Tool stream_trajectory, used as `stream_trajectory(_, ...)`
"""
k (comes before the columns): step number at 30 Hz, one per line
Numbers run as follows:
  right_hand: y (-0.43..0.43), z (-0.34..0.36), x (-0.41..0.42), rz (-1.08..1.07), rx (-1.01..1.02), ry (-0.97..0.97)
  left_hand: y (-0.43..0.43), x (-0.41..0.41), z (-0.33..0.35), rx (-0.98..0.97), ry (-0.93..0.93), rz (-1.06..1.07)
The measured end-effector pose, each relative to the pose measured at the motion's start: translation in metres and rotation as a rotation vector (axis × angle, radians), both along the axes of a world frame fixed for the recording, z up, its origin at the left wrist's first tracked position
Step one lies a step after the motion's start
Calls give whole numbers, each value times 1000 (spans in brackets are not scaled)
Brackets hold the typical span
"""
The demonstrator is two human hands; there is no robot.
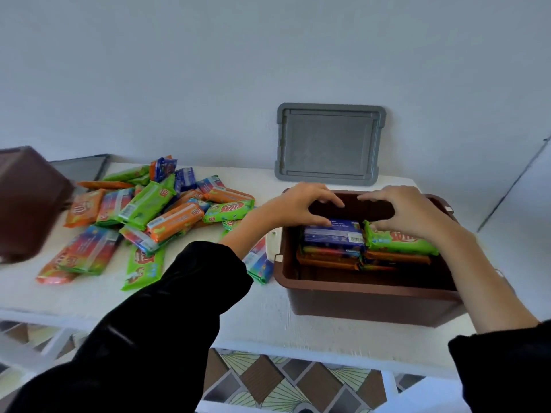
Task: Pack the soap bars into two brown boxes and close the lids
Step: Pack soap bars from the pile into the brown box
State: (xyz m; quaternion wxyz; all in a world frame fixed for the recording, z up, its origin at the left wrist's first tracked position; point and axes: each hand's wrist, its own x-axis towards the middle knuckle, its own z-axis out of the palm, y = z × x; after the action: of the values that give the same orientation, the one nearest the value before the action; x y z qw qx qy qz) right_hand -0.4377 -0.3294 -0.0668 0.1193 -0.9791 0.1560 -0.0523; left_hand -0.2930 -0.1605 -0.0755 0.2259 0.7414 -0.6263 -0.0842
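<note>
You won't find any wording you can read here. The green soap wrapper (228,210) lying left of the brown plastic box (369,296) carries a red logo with white letters, too blurred to make out. The blue soap wrapper (334,236) topping the stack inside that box shows a pale printed panel and a barcode-like patch, both illegible.

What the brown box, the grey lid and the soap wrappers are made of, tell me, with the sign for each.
Brown box: looks like moulded plastic, smooth and semi-matt, with a rounded rim and corners.
Grey lid: likely plastic too, matt, with moulded ribs and a raised border.
Soap wrappers: thin printed film, probably plastic, glossy, with creases and a light sheen.
</note>
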Motion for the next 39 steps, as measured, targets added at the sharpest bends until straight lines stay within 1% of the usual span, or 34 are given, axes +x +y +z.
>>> stream_trajectory(2,24,10,16,23,30,-128,24,11,11,-97,-1,79)
stream_trajectory(5,61,22,52,104,65,-252,66,33,21,-237,3,237)
stream_trajectory(7,85,28,82,169,91,-294,96,51,23,-282,-5,353)
stream_trajectory(9,107,31,112,225,117,-298,124,67,21,-278,-10,454)
stream_trajectory(14,143,17,175,296,182,-204,174,106,10,-172,0,643)
stream_trajectory(18,157,-4,207,342,188,-89,186,128,0,-98,48,742)
stream_trajectory(21,162,-19,224,374,141,88,185,139,-10,-26,100,755)
stream_trajectory(25,162,-34,238,420,53,331,180,148,-29,152,156,694)
stream_trajectory(27,162,-39,241,448,6,403,177,151,-40,245,164,668)
stream_trajectory(30,165,-43,243,472,-100,420,177,153,-52,371,123,665)
stream_trajectory(34,166,-47,248,447,-159,416,175,154,-54,401,59,692)
stream_trajectory(36,166,-47,248,406,-132,419,176,153,-53,388,34,714)
stream_trajectory(39,165,-44,247,357,-33,401,180,153,-52,352,25,741)
